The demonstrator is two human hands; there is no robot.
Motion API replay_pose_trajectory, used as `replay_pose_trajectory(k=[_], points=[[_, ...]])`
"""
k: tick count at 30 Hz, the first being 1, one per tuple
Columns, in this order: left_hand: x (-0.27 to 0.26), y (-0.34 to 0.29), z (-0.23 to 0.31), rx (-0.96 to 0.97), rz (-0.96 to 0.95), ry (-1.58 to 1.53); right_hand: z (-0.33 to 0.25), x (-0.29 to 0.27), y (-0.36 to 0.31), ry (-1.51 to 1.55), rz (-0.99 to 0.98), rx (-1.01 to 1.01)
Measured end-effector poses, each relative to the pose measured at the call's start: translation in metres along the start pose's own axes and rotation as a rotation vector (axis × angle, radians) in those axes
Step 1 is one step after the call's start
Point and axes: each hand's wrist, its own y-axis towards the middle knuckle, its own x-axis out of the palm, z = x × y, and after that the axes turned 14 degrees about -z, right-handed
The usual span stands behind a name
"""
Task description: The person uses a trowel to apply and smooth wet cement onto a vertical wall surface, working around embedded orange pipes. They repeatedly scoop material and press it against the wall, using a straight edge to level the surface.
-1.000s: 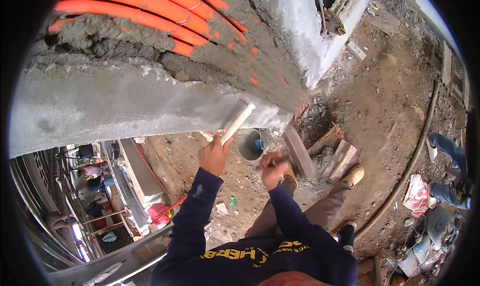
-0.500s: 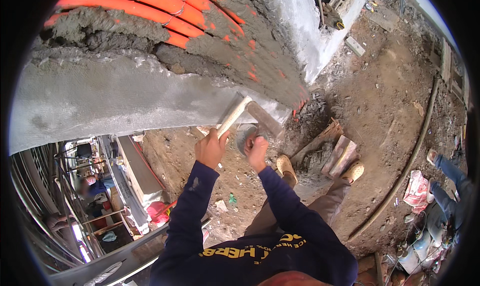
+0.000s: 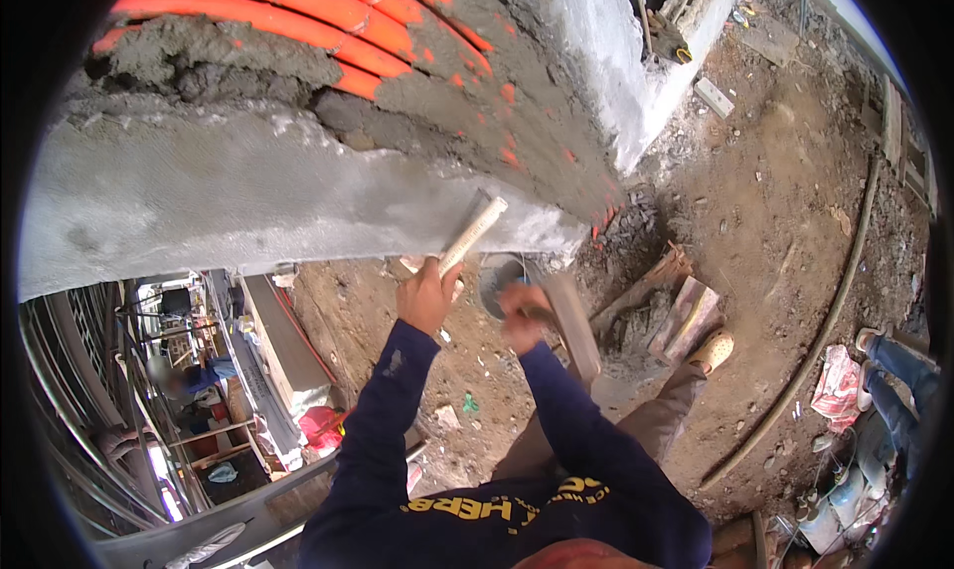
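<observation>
Grey bucket [image 3: 490, 289]: on the dirt just below the slab edge, partly behind the right hand; inside looks grey, contents can't be made out.
Red-and-white sack [image 3: 837, 385]: on the ground at far right, beside another person's jeans-clad legs [image 3: 899, 375]; contents not visible.
Pale bags [image 3: 840, 504]: piled lower right, bent by the lens, contents unclear.
Pale strip [image 3: 475, 234]: long, narrow, straight, cream-white, small marks along its face; slants up and right from the left hand, upper end in front of the smooth grey concrete face [image 3: 229, 196]; can't tell if it touches.
Left hand [image 3: 425, 299]: fingers closed around the strip's lower end.
Float [image 3: 574, 328]: flat, brownish-grey board, tilted, just right of the right hand, over the dirt in this view.
Right hand [image 3: 525, 316]: motion-blurred; fingers curled in, seemingly around the float's handle; exact grip can't be told.
Orange conduits [image 3: 288, 2]: upper left, part buried in rough grey mortar [image 3: 507, 92], cut off by the fisheye rim.
Footwear: one cream clog [image 3: 714, 351] shows, near a wood block [image 3: 684, 321]; other foot hidden.
</observation>
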Motion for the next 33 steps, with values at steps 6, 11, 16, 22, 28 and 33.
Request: replay_pose_trajectory(k=[6, 11, 16, 22, 28, 33], points=[[0.007, 0.0, -0.005, -0.009, -0.018, -0.016, -0.036, 0.012, -0.003, 0.165, 0.216, 0.112], [0.014, -0.006, 0.003, 0.042, -0.046, -0.065, -0.061, 0.028, -0.025, -0.057, 0.011, -0.124], [0.017, -0.008, 0.013, -0.033, -0.089, -0.058, -0.069, 0.014, -0.036, -0.134, 0.141, 0.008], [0.003, -0.009, 0.021, -0.079, -0.136, -0.031, -0.078, 0.011, -0.035, -0.169, 0.013, -0.147], [0.001, -0.003, 0.021, -0.063, -0.131, -0.033, -0.044, -0.002, 0.002, -0.214, 0.147, 0.304], [0.006, -0.006, 0.017, -0.094, -0.158, -0.072, -0.054, 0.0, -0.022, -0.063, -0.047, -0.064]])
